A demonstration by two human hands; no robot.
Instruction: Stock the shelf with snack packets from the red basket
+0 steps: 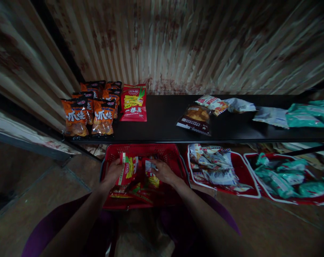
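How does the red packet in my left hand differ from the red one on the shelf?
The held packet is turned sideways, while the shelf packet stands with its print upright. The left hand grips the held packet at the red basket; the shelf packet rests untouched on the black shelf. Both are red with yellow pictures.

- Reads "爪烧" in large white characters on both front orange packets (102, 117), with smaller print above, too small to make out.
- Reads "根葱" in white across the lower part of the red shelf packet (133, 107) on the shelf (162, 119), below an oval logo, not surely legible.
- Bears a similar oval logo, turned sideways, on the sideways red packet (128, 170) in the left hand (114, 172).
- Shows only unreadable print on the grey-panelled packet (152, 177) in the right hand (162, 171).
- Carries tiny, illegible white lettering on the brown packet (195, 119).
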